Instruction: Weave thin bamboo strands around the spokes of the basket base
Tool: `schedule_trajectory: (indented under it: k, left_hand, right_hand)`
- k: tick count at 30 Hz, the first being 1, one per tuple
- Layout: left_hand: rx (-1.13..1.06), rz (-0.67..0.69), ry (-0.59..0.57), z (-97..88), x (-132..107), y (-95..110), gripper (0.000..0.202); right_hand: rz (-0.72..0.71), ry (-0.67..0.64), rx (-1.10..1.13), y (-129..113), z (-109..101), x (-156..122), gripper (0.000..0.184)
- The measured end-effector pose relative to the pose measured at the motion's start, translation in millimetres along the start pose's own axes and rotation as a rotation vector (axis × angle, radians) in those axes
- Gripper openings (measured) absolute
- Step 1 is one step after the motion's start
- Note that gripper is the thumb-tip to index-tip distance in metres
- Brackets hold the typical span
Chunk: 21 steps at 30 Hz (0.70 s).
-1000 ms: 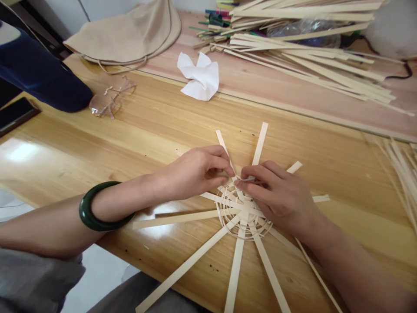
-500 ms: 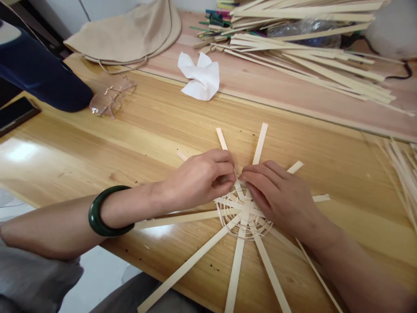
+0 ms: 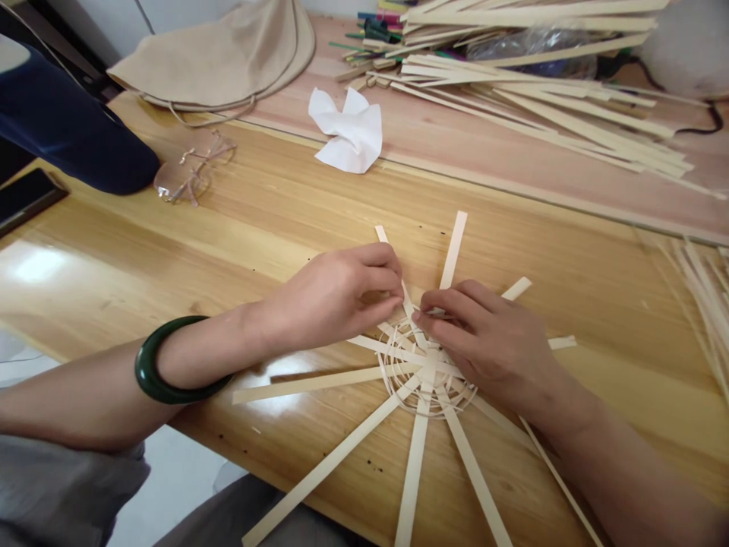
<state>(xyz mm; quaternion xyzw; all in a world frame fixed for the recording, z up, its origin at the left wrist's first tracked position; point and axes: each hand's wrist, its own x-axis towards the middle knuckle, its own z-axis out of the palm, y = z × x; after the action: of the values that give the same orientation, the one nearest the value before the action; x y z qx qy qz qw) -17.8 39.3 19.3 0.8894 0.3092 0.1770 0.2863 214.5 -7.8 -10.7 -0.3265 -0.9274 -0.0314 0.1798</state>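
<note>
A round woven bamboo base (image 3: 427, 372) lies on the wooden table (image 3: 171, 251), with several flat bamboo spokes (image 3: 324, 463) radiating from it. My left hand (image 3: 336, 296) sits at its upper left, fingertips pinched on a spoke (image 3: 405, 298) close to the weave. My right hand (image 3: 484, 342) rests over the base's upper right, its fingertips gripping a thin bamboo strand (image 3: 436, 311). The hands nearly meet, and the right hand hides part of the weave. A green bangle (image 3: 153, 365) circles my left wrist.
Eyeglasses (image 3: 194, 175), crumpled white tissue (image 3: 347, 133) and a phone (image 3: 26, 196) lie beyond my hands. A beige cloth item (image 3: 222, 53) and dark blue fabric (image 3: 68, 121) sit at the far left. Loose bamboo strips (image 3: 547, 99) are piled behind, with another bundle (image 3: 700, 311) at right.
My left hand has moved back up and left from the weave since half a second ago, and the bangle has shifted left with it. My right fingertips have closed onto the thin strand.
</note>
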Motion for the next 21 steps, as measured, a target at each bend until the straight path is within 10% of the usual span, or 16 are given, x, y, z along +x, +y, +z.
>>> schedule_trajectory:
  k: [21]
  left_hand:
    - [0.095, -0.203, 0.015, 24.6, 3, 15, 0.024]
  right_hand:
    - [0.097, 0.172, 0.178, 1, 8, -2, 0.022]
